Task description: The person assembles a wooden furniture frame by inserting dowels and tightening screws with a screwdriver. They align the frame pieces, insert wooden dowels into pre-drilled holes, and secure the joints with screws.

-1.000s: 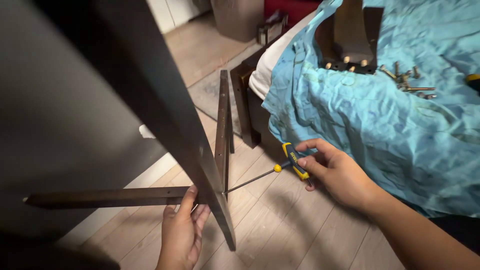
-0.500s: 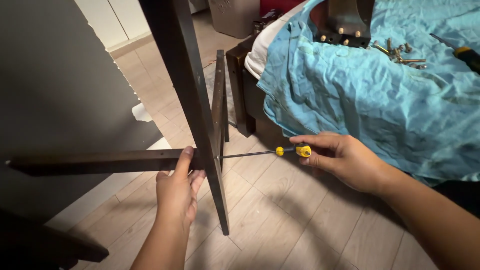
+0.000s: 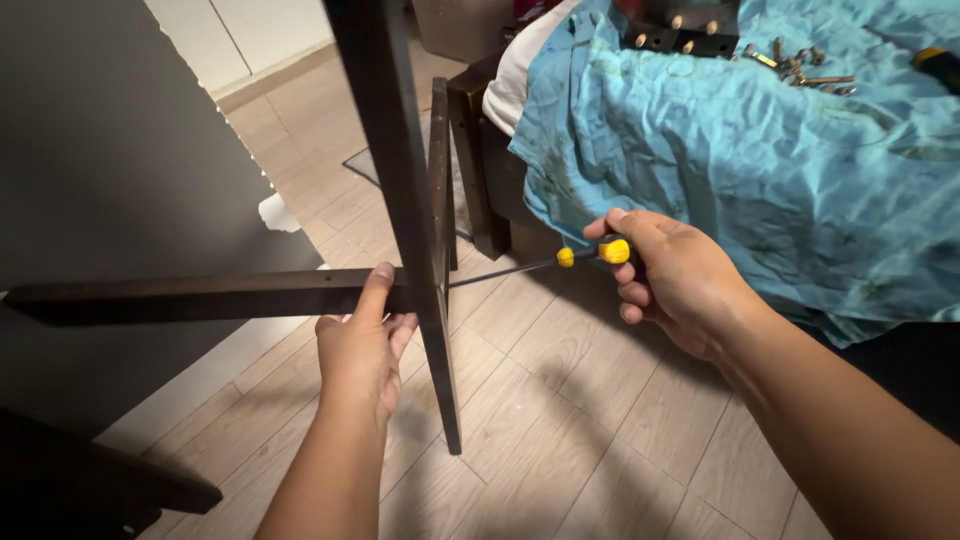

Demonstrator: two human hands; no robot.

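My left hand [image 3: 362,350] grips a dark wooden rail [image 3: 190,296] that runs level to the left, where it meets an upright dark wooden panel [image 3: 395,170]. My right hand [image 3: 668,275] is closed on the yellow-and-black handle of a screwdriver [image 3: 590,253]. Its thin shaft points left and its tip reaches the right face of the panel, level with the rail. A second dark slat [image 3: 438,170] stands just behind the panel.
A rumpled blue cloth [image 3: 760,170] covers a bed at the right, with several loose screws [image 3: 800,70] and a dark bracket piece [image 3: 680,30] on it. The dark bed frame [image 3: 480,150] stands close behind. Light wood floor [image 3: 560,440] lies below; a large dark board [image 3: 110,150] fills the left.
The screwdriver has risen from a slant to nearly level, its tip now at the panel. My left hand slid up onto the rail, and the view shifted closer.
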